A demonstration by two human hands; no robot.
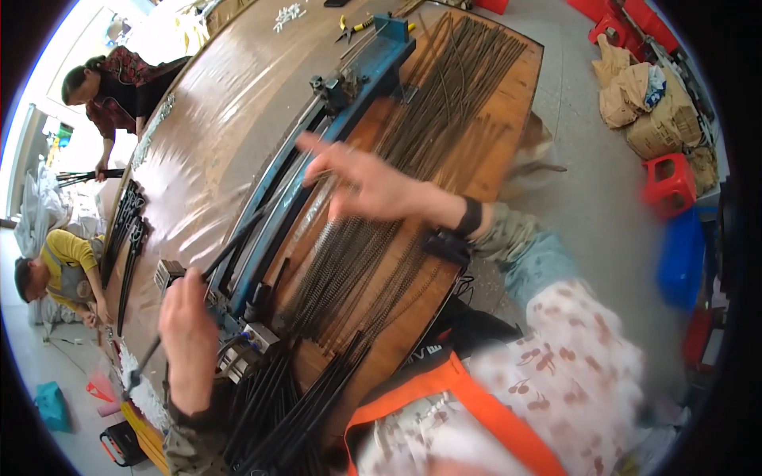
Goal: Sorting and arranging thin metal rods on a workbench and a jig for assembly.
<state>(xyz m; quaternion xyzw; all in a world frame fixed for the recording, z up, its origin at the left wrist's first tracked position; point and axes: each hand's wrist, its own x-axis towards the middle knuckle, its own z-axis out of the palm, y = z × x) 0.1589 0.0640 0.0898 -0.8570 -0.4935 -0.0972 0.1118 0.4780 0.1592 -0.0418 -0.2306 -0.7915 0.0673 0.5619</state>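
My left hand (186,329), slightly blurred, is closed around a long thin black rod (238,238). The rod slants from the lower left up along a long blue metal jig (274,186). Over the jig's right side hovers my right hand (365,184), smeared by motion, with its forefinger stretched out and its thumb apart; nothing shows in it. Beneath that hand, long coiled springs (349,258) lie in a bundle on a wooden board. A small metal clamp block (337,91) sits on the jig's upper part.
Several black rods (274,404) are heaped at the lower front; more black pieces (131,230) lie at the table's left edge. Dark thin rods (468,63) cover the board's far end. Yellow-handled pliers (353,30) lie beyond. Two people work at left. A red stool (669,185) stands right.
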